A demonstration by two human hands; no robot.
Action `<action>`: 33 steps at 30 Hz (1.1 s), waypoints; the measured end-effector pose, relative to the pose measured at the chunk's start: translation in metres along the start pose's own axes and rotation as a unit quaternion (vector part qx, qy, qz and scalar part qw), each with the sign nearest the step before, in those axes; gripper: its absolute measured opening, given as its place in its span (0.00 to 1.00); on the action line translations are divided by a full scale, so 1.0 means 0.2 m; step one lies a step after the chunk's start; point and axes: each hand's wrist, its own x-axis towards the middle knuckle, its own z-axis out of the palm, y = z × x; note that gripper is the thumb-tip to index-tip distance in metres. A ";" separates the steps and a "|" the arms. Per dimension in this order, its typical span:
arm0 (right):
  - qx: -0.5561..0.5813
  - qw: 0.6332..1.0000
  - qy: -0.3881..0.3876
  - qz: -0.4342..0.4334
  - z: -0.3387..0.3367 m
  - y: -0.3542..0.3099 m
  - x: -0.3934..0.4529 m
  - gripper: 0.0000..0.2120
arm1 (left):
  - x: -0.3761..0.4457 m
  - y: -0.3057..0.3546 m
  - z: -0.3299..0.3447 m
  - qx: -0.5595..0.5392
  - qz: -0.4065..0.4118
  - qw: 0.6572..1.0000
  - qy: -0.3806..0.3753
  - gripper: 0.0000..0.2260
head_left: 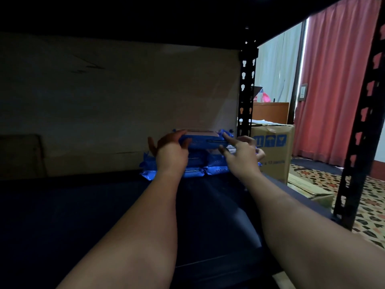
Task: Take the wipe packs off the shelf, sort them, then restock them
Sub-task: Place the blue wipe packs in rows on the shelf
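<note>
Head | left hand [171,152] grips top wipe pack [203,142] | right hand [239,152] fingers extended, touching it

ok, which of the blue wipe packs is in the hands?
The top blue wipe pack of the stack: left hand grips its left end, right hand touches its right end. The lower packs lie untouched.

Between your hands sits a glossy blue plastic-film wipe pack [203,140], below your forearms a smooth dark shelf board [83,215], and right of your right hand a matt black perforated metal post [247,88], a matt cardboard box [275,151] and pink cloth curtain [333,80].
</note>
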 end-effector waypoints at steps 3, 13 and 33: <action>-0.027 0.999 -0.040 0.006 0.02 0.01 -0.01 0.20 | -0.03 -0.08 -0.01 0.002 -0.006 1.000 -0.030 0.15; 0.074 0.984 -0.085 0.138 -0.10 0.16 -0.02 0.49 | 0.00 -0.21 -0.16 -0.048 -0.221 0.973 -0.049 0.41; 0.030 0.984 -0.150 0.090 -0.04 0.23 0.05 0.51 | -0.01 -0.30 -0.09 -0.068 -0.103 0.985 -0.121 0.43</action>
